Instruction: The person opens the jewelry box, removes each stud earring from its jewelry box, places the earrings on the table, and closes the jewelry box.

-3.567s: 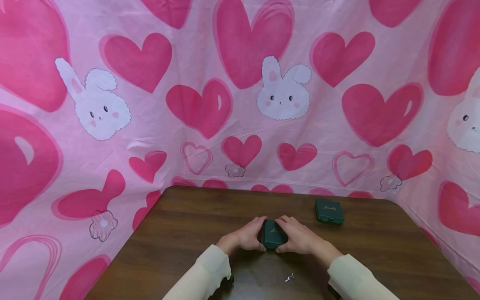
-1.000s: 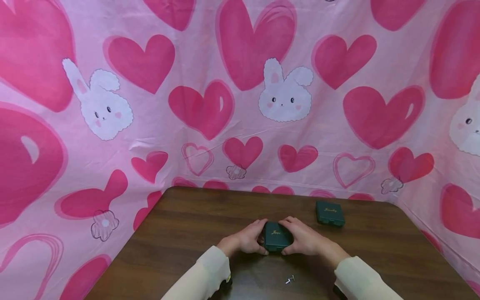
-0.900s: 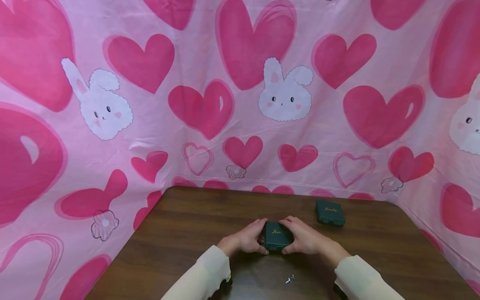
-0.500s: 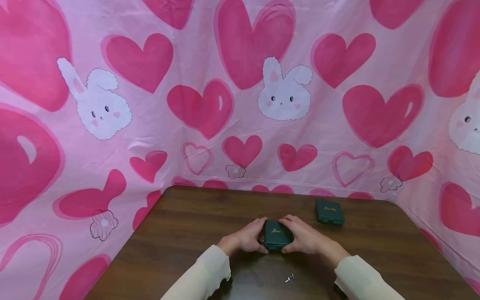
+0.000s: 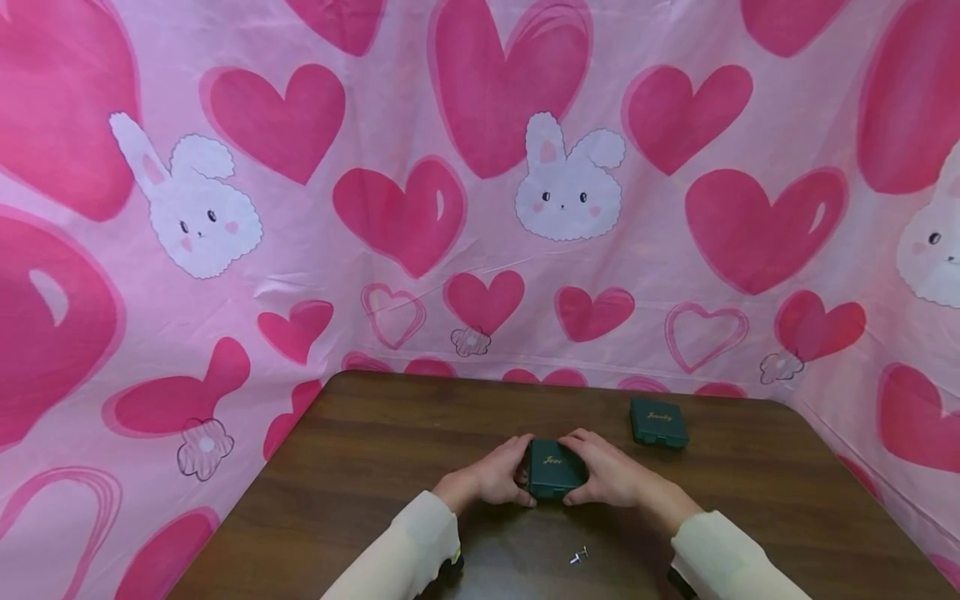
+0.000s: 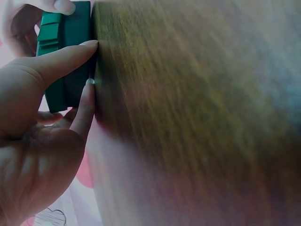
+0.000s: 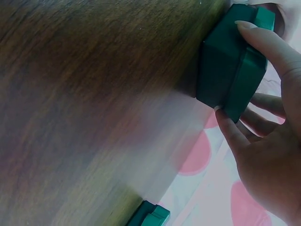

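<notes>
Some small metal bits (image 5: 579,556), seemingly two but too tiny to be sure, lie on the brown table (image 5: 375,425). Beyond, the left hand (image 5: 491,475) and right hand (image 5: 618,475) curl round a green box (image 5: 553,483) resting there, its lettering (image 5: 551,461) partly covered. Farther back sits a second box (image 5: 660,427), then pink heart-print cloth (image 5: 300,221), cut off above.

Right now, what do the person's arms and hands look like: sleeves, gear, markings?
Left sleeve and right sleeve: long, cream, plain, loose at the cuff. Left hand and right hand: no gloves, no rings showing. A black piece shows below the left cuff, with a small yellow patch by it; another black bit below the right. Both mostly hidden.
</notes>
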